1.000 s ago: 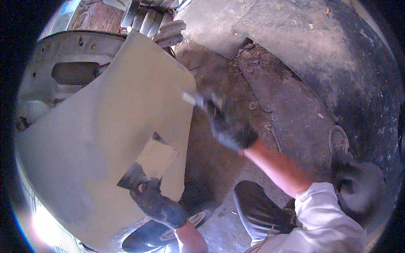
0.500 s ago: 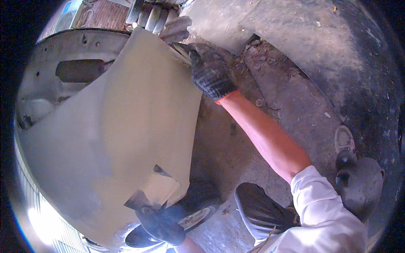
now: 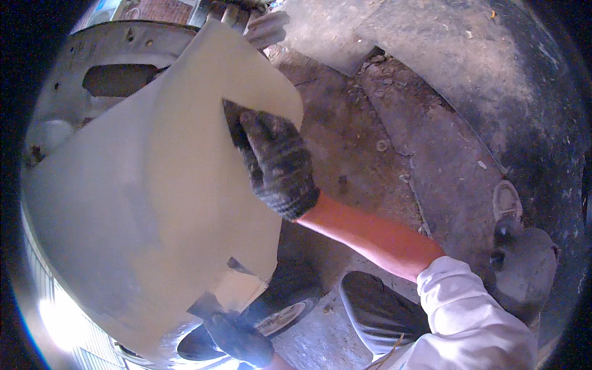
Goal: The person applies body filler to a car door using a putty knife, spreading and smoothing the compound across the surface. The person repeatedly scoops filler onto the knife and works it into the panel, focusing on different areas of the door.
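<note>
A large curved car body panel [image 3: 185, 185], coated beige and grey, fills the left and middle of the view. My right hand [image 3: 280, 160], in a dark knitted glove, is closed on a thin dark spreader blade [image 3: 232, 117] laid against the panel's upper surface. My left hand [image 3: 240, 336], also in a dark glove, is low down beside the panel's near end. It grips a flat plate [image 3: 237, 290] with dark corners and a beige layer over its middle; the fingers beneath are partly hidden.
A dark metal frame [image 3: 123, 49] with an oval opening lies behind the panel at the far left. Stained floor sheeting [image 3: 345, 166] stretches to the right. My bent knee [image 3: 376, 302] is close by, and a dark rounded object [image 3: 524, 265] stands at the right.
My right hand has come from the panel's far edge nearer and to the left, with the blade now over the panel's face. My left hand has hardly moved with its plate.
</note>
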Motion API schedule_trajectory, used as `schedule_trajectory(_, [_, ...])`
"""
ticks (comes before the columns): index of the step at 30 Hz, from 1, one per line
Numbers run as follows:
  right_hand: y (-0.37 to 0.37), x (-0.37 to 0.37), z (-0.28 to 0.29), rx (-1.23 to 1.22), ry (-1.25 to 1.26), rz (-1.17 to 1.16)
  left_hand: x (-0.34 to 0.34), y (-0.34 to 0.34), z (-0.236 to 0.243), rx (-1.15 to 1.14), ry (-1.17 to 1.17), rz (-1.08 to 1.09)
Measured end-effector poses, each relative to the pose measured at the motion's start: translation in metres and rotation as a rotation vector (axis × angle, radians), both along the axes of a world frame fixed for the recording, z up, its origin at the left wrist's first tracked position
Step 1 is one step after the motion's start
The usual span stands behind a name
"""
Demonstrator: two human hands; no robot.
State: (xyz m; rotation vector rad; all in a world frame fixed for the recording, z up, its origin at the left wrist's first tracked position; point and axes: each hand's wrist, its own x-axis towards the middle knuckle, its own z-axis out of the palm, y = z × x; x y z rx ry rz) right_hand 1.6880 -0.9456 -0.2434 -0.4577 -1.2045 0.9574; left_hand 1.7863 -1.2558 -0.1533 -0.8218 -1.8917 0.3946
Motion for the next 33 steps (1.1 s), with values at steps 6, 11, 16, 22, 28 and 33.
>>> schedule_trajectory(6, [-0.067, -0.01, -0.016, 0.101, -0.155, 0.06, 0.007, 0.004, -0.005, 0.92, -0.541, -0.109])
schedule_trajectory(11, [-0.112, -0.026, -0.043, 0.279, -0.187, 0.083, 0.001, -0.013, 0.002, 0.746, -0.519, 0.147])
schedule_trajectory(16, [-0.151, -0.012, -0.051, 0.452, -0.336, 0.122, -0.006, -0.017, -0.012, 0.826, -0.51, -0.132])
schedule_trajectory(22, [-0.067, 0.034, -0.047, 0.384, -0.79, -0.552, -0.004, -0.004, -0.012, 0.822, -0.423, -0.063])
schedule_trajectory(28, [0.122, -0.001, -0.038, -0.018, -0.198, 0.173, 0.004, 0.011, 0.002, 0.816, -0.454, 0.114])
schedule_trajectory(33, [0.139, -0.017, -0.013, 0.018, -0.157, 0.171, 0.007, 0.013, 0.005, 0.635, -0.395, 0.021])
